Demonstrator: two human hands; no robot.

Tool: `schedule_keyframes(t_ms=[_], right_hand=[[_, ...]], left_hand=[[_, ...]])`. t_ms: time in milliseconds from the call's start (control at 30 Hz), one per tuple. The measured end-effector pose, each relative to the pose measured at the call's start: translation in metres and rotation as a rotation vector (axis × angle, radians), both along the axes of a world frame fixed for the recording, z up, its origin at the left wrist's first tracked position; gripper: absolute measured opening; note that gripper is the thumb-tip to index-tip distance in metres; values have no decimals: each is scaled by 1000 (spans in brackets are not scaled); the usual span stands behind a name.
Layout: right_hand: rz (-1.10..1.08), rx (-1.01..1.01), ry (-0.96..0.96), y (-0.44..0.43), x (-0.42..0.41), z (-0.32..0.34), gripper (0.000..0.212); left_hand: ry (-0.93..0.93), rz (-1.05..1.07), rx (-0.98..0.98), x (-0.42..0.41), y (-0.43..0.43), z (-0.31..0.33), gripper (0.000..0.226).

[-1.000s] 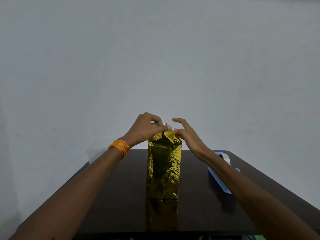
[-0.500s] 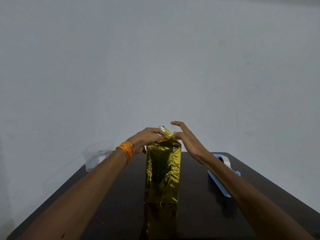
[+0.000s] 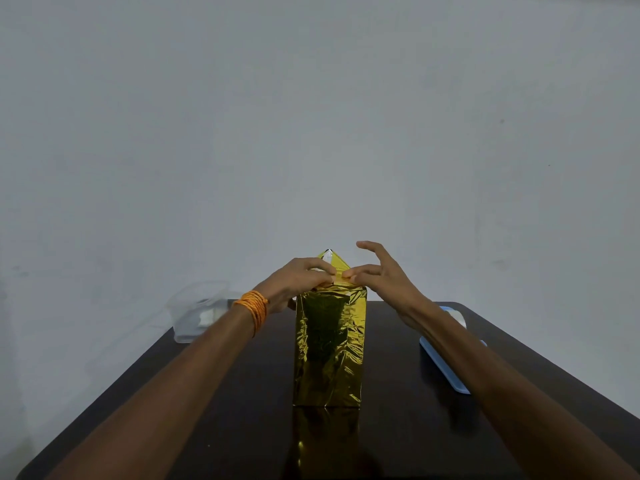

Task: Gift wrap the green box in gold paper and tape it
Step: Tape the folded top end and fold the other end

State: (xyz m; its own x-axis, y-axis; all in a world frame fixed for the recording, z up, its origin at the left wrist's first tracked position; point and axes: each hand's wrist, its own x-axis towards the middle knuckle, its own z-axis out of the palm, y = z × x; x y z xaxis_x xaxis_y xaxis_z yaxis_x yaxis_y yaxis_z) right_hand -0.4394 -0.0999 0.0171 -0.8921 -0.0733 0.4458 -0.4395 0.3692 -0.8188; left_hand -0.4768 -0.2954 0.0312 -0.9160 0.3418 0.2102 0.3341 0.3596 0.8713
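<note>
The box stands upright in the middle of the dark table, fully covered in shiny gold paper [image 3: 329, 348]; no green shows. At its top a pointed gold flap [image 3: 333, 258] sticks up behind my fingers. My left hand [image 3: 298, 282], with orange threads round the wrist, presses down on the top left of the paper. My right hand [image 3: 381, 275] touches the top fold from the right with thumb and forefinger, its other fingers spread and raised. The two hands' fingertips meet over the top edge.
A clear plastic container [image 3: 197, 311] sits at the table's far left corner. A light blue tray [image 3: 446, 362] with a white tape roll [image 3: 459, 317] lies on the right, partly behind my right forearm. A plain grey wall stands behind the dark table [image 3: 398, 427].
My left hand has dropped from above the box onto the top left fold, and the pointed gold flap now shows behind the fingers. The camera has tilted so more table shows.
</note>
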Motion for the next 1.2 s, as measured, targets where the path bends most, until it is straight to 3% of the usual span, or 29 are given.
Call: schedule_keyframes(t_ms=[367, 900, 1000, 1133, 1200], right_hand=[[44, 37, -11, 3, -9, -1, 70], [42, 68, 53, 7, -13, -5, 64], [23, 56, 114, 7, -10, -5, 53], [-45, -87, 229, 3, -1, 1, 16], [-65, -82, 214, 2, 2, 9, 9]], left_hand=[[3, -48, -57, -1, -2, 2, 23], [6, -29, -27, -2, -6, -6, 34], [11, -21, -31, -4, -5, -7, 33], [5, -23, -23, -2, -5, -7, 37], [12, -16, -31, -1, -5, -7, 37]])
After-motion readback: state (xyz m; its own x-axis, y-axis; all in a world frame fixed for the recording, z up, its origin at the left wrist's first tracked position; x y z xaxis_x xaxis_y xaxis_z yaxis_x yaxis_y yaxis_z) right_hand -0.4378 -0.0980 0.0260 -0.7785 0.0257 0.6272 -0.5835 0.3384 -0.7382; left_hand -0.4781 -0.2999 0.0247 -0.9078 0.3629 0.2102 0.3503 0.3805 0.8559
